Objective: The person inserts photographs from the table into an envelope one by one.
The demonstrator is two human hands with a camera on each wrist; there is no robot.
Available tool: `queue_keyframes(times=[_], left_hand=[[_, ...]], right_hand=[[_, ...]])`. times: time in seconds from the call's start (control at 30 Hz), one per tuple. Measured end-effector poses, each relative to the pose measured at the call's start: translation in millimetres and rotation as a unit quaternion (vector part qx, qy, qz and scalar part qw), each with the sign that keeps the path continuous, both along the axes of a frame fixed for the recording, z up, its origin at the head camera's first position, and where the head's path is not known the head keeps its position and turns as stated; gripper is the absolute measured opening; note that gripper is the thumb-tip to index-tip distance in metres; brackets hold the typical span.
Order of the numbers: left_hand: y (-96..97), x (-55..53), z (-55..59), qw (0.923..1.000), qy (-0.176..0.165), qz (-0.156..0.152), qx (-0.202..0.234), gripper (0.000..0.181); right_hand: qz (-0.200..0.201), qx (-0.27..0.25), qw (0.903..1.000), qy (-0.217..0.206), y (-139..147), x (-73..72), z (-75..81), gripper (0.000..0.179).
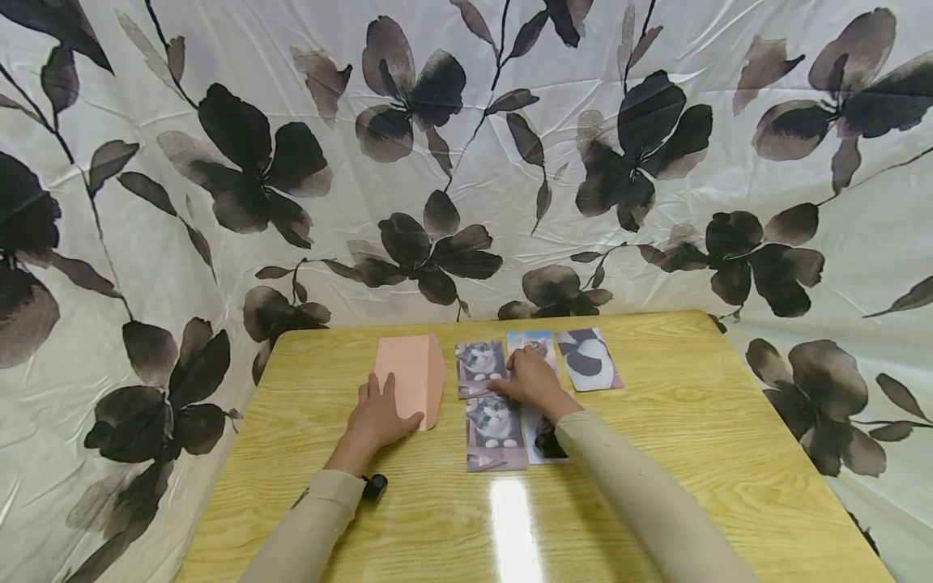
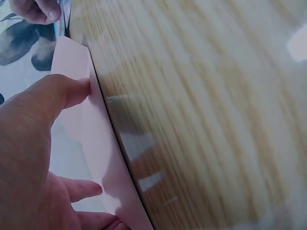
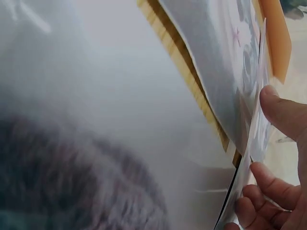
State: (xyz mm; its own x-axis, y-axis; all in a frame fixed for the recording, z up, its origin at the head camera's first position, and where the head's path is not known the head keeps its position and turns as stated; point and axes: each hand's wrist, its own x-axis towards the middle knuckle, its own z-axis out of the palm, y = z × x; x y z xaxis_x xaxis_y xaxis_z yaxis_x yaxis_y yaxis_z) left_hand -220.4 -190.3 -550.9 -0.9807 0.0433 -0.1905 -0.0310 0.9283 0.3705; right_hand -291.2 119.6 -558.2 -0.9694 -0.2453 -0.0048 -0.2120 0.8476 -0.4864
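Fingers spread, my left hand (image 1: pixel 379 417) rests on a pink envelope (image 1: pixel 403 356) whose pointed flap faces right. In the left wrist view its thumb and fingertips touch the envelope (image 2: pixel 72 57). My right hand (image 1: pixel 535 380) reaches over several picture cards. Its thumb lies at the right edge of the upper left cat card (image 1: pixel 474 356), and its fingers touch the upper middle card (image 1: pixel 535 336), which shows a cat against blue. Another cat card (image 1: pixel 490 425) lies below. The lower middle card (image 1: pixel 539 453) is partly hidden by the right forearm.
A card with a black-and-white picture (image 1: pixel 590 360) lies at the upper right, slightly turned. Everything lies on a wood-grain table (image 1: pixel 408 526) with a bright glare patch near the front. A floral curtain (image 1: pixel 510 202) hangs behind the table and along its sides.
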Motion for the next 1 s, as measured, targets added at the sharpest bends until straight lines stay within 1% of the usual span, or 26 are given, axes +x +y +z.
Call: queue_keyframes(times=[0.27, 0.43, 0.7, 0.9, 1.0], left_hand=[[0.6, -0.1, 0.0, 0.9999, -0.002, -0.001, -0.011, 0.106], [0.6, 0.5, -1.1, 0.9999, -0.002, -0.002, -0.013, 0.107], [0.4, -0.3, -1.1, 0.9999, -0.002, -0.003, -0.014, 0.106], [1.3, 0.0, -1.6, 0.9998, -0.006, -0.002, -0.017, 0.104], [3.6, 1.6, -0.2, 0.9997, -0.011, 0.0, -0.02, 0.1]], right_hand=[[-0.026, 0.008, 0.9996, 0.006, -6.4, 0.4, -4.0, 0.059], [-0.043, 0.005, 0.999, 0.012, -10.1, 2.9, -5.9, 0.059], [-0.086, -0.012, 0.9961, -0.015, -16.0, 7.4, -3.5, 0.058], [-0.097, -0.016, 0.9949, -0.021, -18.4, 8.3, -3.3, 0.058], [-0.094, -0.023, 0.9952, -0.019, -19.2, 6.8, -5.0, 0.056]])
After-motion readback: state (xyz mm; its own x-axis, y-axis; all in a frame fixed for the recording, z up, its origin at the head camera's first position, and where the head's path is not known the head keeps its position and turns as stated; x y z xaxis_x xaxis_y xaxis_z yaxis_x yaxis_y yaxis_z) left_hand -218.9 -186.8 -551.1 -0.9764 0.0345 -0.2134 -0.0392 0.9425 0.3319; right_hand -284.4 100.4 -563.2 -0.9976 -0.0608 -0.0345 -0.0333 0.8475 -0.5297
